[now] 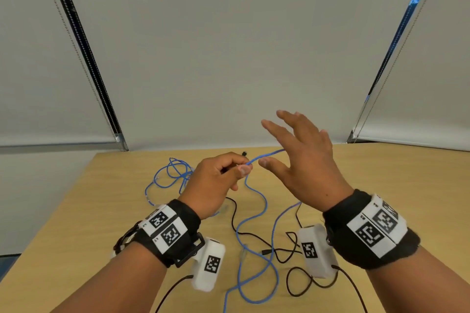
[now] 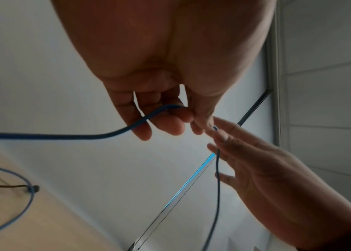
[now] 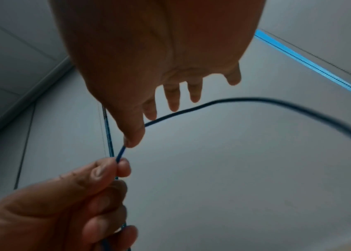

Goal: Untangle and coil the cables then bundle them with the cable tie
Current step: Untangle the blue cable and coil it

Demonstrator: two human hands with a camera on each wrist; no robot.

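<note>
A blue cable (image 1: 264, 206) lies in loose loops on the wooden table (image 1: 394, 185), tangled with a thin black cable (image 1: 254, 235). My left hand (image 1: 245, 166) is raised above the table and pinches the blue cable between thumb and forefinger (image 2: 183, 112). Just to its right, my right hand (image 1: 279, 145) has its fingers straight and spread. The cable runs from the left pinch across the right hand's thumb and fingers (image 2: 218, 152), which do not grip it. In the right wrist view the blue cable (image 3: 256, 99) arcs away past the thumb (image 3: 134, 135).
More blue loops (image 1: 175, 173) lie bunched at the table's far left. A black plug (image 1: 244, 153) rests near the far edge. Black leads from the wrist cameras (image 1: 302, 284) trail over the near table. Closed window blinds (image 1: 229, 46) stand behind the table.
</note>
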